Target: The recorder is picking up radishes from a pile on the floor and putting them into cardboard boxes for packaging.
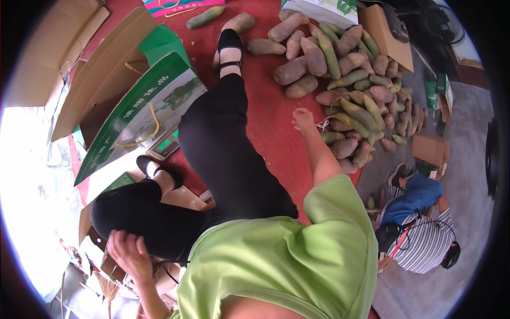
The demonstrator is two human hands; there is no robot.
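Observation:
My right hand (pixel 303 118) is held over the red mat (pixel 279 139), just left of a big pile of thick, long root vegetables (pixel 314 56). Some of them are brownish-purple, others green. Its fingers look loosely bent and apart, with nothing visible in them. A thin white tie (pixel 322 124) shows beside the right wrist, at the pile's edge. Down at the left, my left hand (pixel 129 254) lies near my black-trousered knee, fingers stretched and holding nothing. Beyond that knee stands a green-and-white carton (pixel 151 114) with a yellow rope handle, next to a scale (pixel 169 143) with a lit green display.
Open brown cardboard (pixel 101 80) stands at the left. A white-green box (pixel 321 10) and a brown carton (pixel 385 40) border the pile's far side. At the right, another person (pixel 419 234) in a striped shirt sits bent over on the grey floor (pixel 470 159).

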